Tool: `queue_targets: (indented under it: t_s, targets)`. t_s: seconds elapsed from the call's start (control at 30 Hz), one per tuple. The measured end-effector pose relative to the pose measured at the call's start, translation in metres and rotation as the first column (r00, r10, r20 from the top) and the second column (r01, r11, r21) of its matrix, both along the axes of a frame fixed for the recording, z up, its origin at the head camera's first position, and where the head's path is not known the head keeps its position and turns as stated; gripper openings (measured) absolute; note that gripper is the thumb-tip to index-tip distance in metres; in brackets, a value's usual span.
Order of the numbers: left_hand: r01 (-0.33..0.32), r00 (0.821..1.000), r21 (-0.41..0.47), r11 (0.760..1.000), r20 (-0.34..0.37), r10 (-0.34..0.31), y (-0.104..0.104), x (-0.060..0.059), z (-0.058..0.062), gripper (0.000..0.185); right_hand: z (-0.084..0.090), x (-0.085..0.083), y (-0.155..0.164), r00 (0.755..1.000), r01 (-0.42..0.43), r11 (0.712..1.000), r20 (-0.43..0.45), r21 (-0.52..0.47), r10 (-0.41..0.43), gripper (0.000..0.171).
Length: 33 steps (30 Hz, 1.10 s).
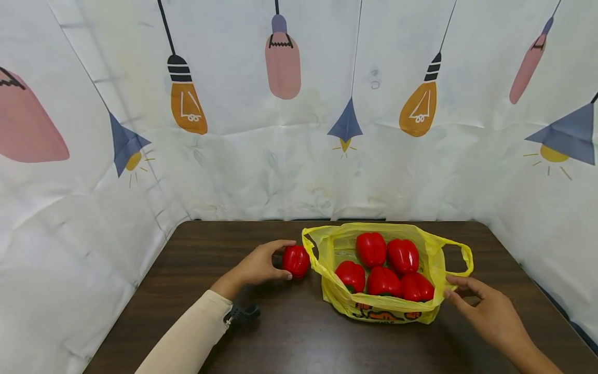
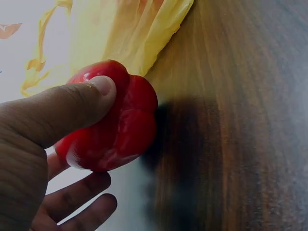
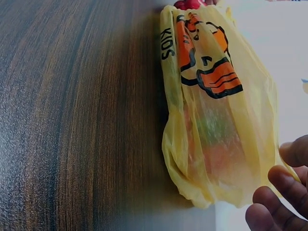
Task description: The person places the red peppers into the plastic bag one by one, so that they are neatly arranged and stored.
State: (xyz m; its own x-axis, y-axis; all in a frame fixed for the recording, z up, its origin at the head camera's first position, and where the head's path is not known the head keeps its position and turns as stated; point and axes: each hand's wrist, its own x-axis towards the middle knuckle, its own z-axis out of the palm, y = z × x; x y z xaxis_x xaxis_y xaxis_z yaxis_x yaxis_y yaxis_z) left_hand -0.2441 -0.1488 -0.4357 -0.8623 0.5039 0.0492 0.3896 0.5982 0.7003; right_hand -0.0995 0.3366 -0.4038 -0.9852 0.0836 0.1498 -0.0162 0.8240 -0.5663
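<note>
My left hand [image 1: 263, 264] grips a red bell pepper [image 1: 296, 261] between thumb and fingers, just left of a yellow plastic bag [image 1: 334, 298]. In the left wrist view the thumb lies across the glossy pepper [image 2: 130, 125], and two fingers extend below it. The bag stands with its mouth wide, several red bell peppers [image 1: 384, 281] inside. At the bag's right edge my right hand [image 1: 486, 306] pinches the thin plastic between thumb and fingertips. The right wrist view shows the bag's side [image 3: 216, 130] with orange and black print and the letters KIDS.
The dark wood-grain table [image 1: 289, 337] lies under everything. Behind it hangs a white cloth [image 1: 243, 176] printed with lamps and bulbs. One bag handle loop [image 1: 469, 259] sticks out on the right. A dark band [image 1: 245, 313] is at the left wrist.
</note>
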Motion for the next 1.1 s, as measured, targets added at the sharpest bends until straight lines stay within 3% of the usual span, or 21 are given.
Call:
queue_targets:
  t_s: [0.17,0.33,0.5,0.73,1.1]
  targets:
    - [-0.039,0.999,0.048,0.998,0.002,0.039,-0.005,0.004,-0.002,0.079,-0.001,0.001,0.0,1.0,-0.005,1.0,-0.009,-0.003,0.005,0.052]
    - [-0.083,0.996,0.117,0.99,-0.002,0.084,-0.013,0.009,0.006,0.08,-0.002,0.001,0.001,1.0,0.0,1.0,-0.004,-0.007,0.0,0.052]
    - [-0.104,0.993,0.215,0.971,-0.027,0.112,-0.018,0.012,0.023,0.081,-0.002,0.0,0.002,1.0,-0.005,1.0,-0.003,-0.008,0.005,0.052]
    - [-0.112,0.983,0.286,0.952,-0.11,0.149,-0.014,0.013,0.048,0.079,-0.001,-0.001,0.003,1.0,0.001,1.0,0.01,-0.014,-0.001,0.055]
    - [-0.088,0.974,0.321,0.943,-0.171,0.149,0.012,0.012,0.075,0.079,-0.003,0.0,0.002,1.0,0.001,1.0,-0.006,-0.013,-0.001,0.052]
